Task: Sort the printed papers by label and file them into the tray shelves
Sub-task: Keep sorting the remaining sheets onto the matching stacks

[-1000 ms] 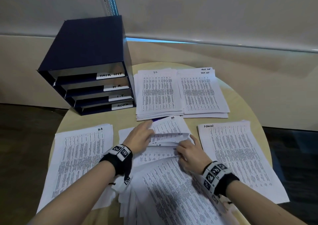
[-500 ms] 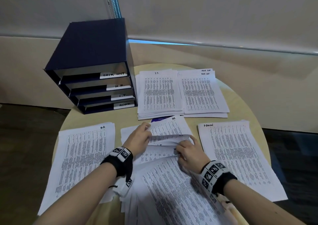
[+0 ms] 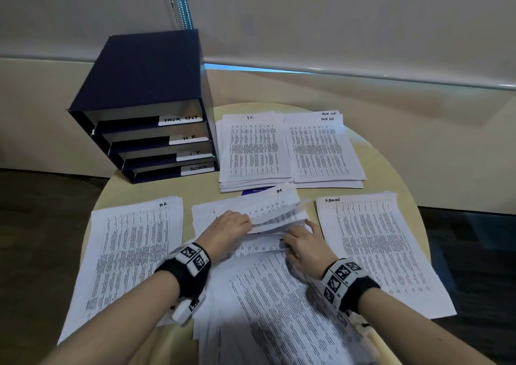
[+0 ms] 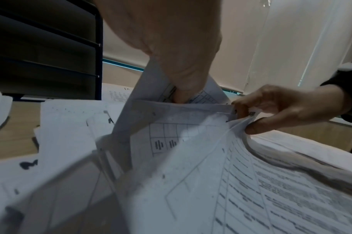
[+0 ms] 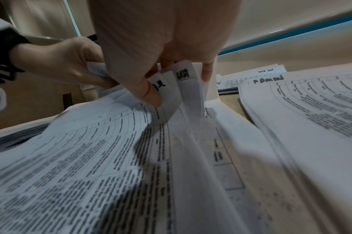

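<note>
On the round table lies a loose middle pile of printed papers [image 3: 273,295]. My left hand [image 3: 245,223] grips the raised far edge of several of its sheets [image 3: 276,211]. My right hand [image 3: 290,236] pinches the right corners of sheets from the same pile. In the right wrist view those corners [image 5: 183,76] read "H.R", held between thumb and fingers of the right hand [image 5: 171,82]. The left wrist view shows my left hand [image 4: 181,91] with its thumb tucked into the lifted sheets [image 4: 171,126]. A dark blue tray shelf unit [image 3: 150,85] stands at the back left, labelled TASK LIST, H.R., I.T., ADMIN.
Sorted piles surround the hands: H.R. pile [image 3: 131,247] at left, ADMIN pile [image 3: 374,250] at right, I.T. pile [image 3: 254,149] and TASK LIST pile [image 3: 321,146] behind. A small blue object [image 3: 257,190] peeks from under the I.T. pile. The table edge [image 3: 396,169] curves close behind the piles.
Both hands stay at the far edge of the middle pile. The lifted sheets have fanned apart a little more. The sorted piles have not moved.
</note>
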